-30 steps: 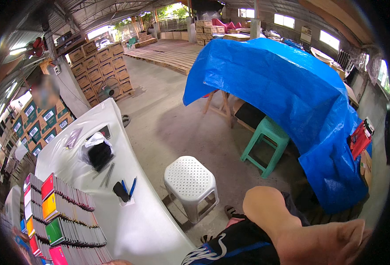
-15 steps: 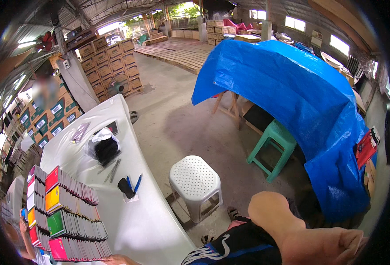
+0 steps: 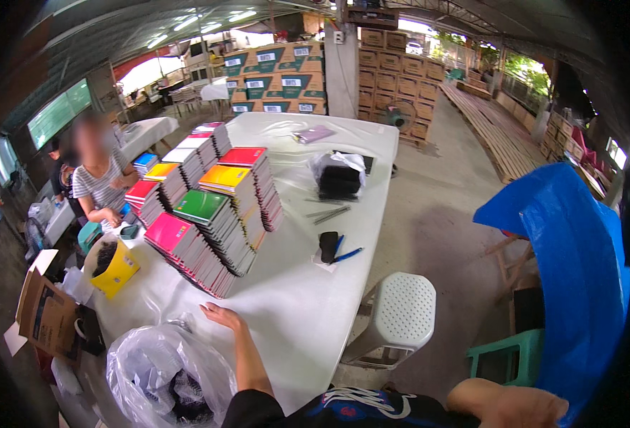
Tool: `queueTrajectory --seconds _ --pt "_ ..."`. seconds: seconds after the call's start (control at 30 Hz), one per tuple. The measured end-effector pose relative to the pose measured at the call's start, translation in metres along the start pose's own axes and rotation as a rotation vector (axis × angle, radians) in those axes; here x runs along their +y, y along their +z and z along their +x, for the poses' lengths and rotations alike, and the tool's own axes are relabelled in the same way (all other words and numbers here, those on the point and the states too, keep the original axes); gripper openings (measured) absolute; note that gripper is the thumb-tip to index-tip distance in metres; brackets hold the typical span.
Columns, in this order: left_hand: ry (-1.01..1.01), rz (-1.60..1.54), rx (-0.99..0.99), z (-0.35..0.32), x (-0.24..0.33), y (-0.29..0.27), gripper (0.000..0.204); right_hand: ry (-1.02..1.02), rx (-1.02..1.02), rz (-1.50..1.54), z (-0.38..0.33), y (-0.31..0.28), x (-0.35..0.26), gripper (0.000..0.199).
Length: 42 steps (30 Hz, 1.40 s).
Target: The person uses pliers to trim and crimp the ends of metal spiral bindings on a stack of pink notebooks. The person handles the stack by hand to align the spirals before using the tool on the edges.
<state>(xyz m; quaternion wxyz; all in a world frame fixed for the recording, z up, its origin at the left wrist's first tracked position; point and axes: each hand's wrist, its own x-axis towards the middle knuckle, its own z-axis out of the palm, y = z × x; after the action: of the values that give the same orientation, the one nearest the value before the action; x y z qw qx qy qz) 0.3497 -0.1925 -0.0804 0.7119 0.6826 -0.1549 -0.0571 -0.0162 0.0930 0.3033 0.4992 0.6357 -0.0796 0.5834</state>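
**Open-sided warehouse shed, white worktop**

Left hand (image 3: 220, 314) flat on worktop (image 3: 308, 299), fingers spread, gripping nothing, just short of pink notebook stack (image 3: 186, 250); clear bag (image 3: 165, 371) beside forearm. Right hand (image 3: 522, 406) low at frame edge, fingers cut off — can't tell. Notebooks stacked by colour, prob. for sorting. Farther: pens (image 3: 340, 250), seated person (image 3: 97, 178), cartons (image 3: 279, 78) w/ blurred detail.

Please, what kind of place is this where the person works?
Probably a warehouse or packing shed. Stacked cardboard boxes line the back, wooden pallets lie along the concrete floor, and piles of colourful notebooks cover a long white table. The left hand rests on that table.
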Motion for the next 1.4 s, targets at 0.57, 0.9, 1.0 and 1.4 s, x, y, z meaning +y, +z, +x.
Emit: queueTrajectory --seconds 0.57,0.9,1.0,1.4 --pt "0.359 0.083 -1.111 -0.299 0.078 -0.044 0.035 0.860 -1.253 0.459 -0.121 -0.087 0.099 0.051" --pt "0.461 -0.054 -0.965 -0.345 0.261 -0.004 0.068 1.403 -1.852 0.370 -0.318 -0.372 0.121 0.057" --pt "0.452 -0.215 -0.964 -0.381 0.350 -0.010 0.070 1.427 -1.938 0.484 -0.328 -0.406 0.124 0.058" --pt "0.729 -0.017 -1.777 -0.528 0.395 -0.022 0.064 1.595 -1.530 0.199 -0.298 -0.428 0.146 0.056"
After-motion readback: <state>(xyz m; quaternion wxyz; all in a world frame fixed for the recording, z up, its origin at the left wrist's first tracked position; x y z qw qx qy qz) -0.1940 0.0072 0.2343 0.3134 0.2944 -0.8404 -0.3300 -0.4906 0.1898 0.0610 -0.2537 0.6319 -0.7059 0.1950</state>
